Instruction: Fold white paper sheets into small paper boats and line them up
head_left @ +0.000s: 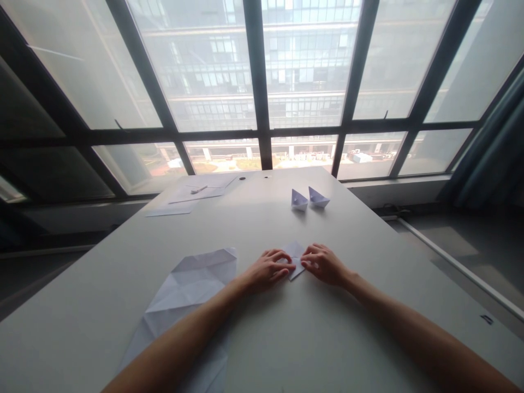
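Observation:
A small piece of folded white paper (pixel 295 250) lies on the white table (pixel 360 327) between my hands, one corner pointing toward me. My left hand (pixel 270 268) has its bent fingers and thumb on the paper's left side. On the right edge, my right hand (pixel 324 264) grips the paper with curled fingers. Parts of the paper are hidden under the fingertips. Beyond my hands, two folded paper boats (pixel 299 201) stand side by side on the table.
A large creased white sheet (pixel 184 289) lies left, partly under my left forearm. Flat white sheets (pixel 176 208) and a small pale stick-like item (pixel 199 190) lie at the far left. Windows with dark frames (pixel 260 82) rise behind the table.

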{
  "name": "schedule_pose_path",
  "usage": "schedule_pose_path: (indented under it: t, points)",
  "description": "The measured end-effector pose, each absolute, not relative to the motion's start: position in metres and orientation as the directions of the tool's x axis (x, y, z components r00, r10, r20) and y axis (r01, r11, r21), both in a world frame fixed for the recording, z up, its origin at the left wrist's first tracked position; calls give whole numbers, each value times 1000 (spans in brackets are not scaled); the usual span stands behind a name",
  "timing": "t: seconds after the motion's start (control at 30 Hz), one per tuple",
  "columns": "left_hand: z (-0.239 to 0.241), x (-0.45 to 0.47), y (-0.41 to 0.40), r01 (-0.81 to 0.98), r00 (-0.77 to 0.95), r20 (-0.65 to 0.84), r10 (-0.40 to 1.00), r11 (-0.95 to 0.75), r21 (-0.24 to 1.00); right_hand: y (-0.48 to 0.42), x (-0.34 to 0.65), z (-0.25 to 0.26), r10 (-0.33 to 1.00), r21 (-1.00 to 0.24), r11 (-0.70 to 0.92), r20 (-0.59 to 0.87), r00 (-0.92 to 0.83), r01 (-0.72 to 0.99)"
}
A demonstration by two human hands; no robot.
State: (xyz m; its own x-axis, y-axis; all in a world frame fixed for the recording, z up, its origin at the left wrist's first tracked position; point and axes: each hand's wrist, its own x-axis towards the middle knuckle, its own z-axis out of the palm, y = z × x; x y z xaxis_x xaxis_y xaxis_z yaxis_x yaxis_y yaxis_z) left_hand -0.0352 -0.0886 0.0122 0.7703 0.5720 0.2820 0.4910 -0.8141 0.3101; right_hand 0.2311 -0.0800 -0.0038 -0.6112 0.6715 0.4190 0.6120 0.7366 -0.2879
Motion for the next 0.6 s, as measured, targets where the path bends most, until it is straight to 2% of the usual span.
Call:
schedule_pose_path:
  t: [0.17,0.3,0.43,0.6]
  points:
    - [13,-34,-87,461,757,312,574,-808,368,-80,233,-5,640,-336,766,475,-604,547]
    - [10,-34,-85,470,743,314,592,-794,385,-76,233,-11,607,-257,788,480,-634,560]
    - [6,-33,-85,541,704,299,644,-760,361,-71,233,-17,614,-215,784,413,-673,583]
    - [1,-32,-83,602,663,327,673,-739,302,-73,233,-14,670,-224,734,393,-630,641]
